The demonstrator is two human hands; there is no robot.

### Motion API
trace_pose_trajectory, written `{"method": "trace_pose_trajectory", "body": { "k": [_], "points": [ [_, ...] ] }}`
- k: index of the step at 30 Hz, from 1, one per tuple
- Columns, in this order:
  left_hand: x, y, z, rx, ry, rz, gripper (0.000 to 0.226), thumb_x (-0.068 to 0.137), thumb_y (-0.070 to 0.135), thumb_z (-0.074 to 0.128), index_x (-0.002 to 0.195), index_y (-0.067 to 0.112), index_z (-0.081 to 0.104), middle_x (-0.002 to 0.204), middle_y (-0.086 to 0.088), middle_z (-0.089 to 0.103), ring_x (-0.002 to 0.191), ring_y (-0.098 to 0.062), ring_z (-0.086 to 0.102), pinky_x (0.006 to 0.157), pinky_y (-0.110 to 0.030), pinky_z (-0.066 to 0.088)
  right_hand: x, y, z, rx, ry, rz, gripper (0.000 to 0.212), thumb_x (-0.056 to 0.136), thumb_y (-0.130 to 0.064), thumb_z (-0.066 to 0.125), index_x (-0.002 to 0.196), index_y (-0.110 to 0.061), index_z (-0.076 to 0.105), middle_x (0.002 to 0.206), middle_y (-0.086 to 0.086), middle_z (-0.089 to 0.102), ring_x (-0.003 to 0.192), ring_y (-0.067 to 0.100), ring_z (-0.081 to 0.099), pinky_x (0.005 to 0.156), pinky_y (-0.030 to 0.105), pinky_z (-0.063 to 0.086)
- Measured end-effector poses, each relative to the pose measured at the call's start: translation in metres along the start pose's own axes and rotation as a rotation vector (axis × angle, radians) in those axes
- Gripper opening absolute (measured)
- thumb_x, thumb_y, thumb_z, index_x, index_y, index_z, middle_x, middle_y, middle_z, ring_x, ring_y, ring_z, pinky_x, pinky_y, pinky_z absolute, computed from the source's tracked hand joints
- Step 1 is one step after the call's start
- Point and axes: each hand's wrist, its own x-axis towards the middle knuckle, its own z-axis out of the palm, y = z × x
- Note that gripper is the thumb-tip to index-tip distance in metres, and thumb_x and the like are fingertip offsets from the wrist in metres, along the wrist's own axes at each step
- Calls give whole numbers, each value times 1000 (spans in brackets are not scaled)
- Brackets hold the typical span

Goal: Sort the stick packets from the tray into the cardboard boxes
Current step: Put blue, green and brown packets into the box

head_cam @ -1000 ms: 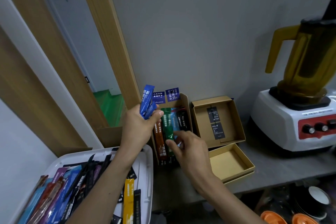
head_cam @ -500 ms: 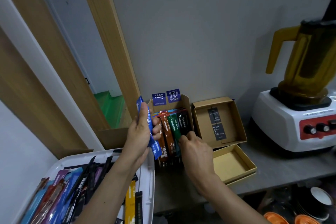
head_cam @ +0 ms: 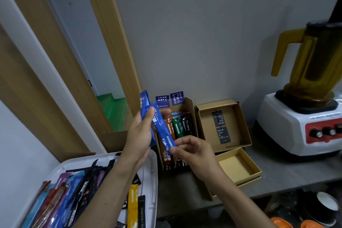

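With the left hand (head_cam: 140, 135) gripping two blue stick packets (head_cam: 162, 131) in curled fingers and the right hand (head_cam: 194, 152) pinching one's lower end, it should slide free gently, then lie lengthwise in the cardboard box (head_cam: 192, 113) at one o'clock from the tray (head_cam: 150, 181).

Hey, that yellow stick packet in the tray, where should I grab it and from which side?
Pinch the yellow packet at its far end, coming down from above. It lies flat in the tray, running lengthwise away from you, and that end shows uncovered. A black packet lies tight against its right edge, so gripping across the middle looks cramped.
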Motion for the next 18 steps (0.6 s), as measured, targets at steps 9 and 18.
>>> {"method": "trace_pose_trajectory", "body": {
  "k": [9, 18],
  "points": [
    [-4, -10, -31, 484, 79, 10, 16, 92, 24, 74, 103, 13, 69, 65, 0, 62, 51, -5, 52, 47, -21, 43, 2, -11, -11, 628, 198, 47, 34, 91, -16, 73, 123, -11, 64, 112, 10, 78, 104, 21, 76, 78, 31, 60],
    [-17, -13, -41, 617, 44, -19, 31, 93, 45, 66, 97, 16, 72, 77, -3, 72, 42, -3, 49, 43, -17, 40, 27, -10, -7, -403, 249, -148, 16, 96, -27, 70, 110, -32, 65, 106, -15, 71, 98, -2, 69, 79, 22, 61]
  ]
}}
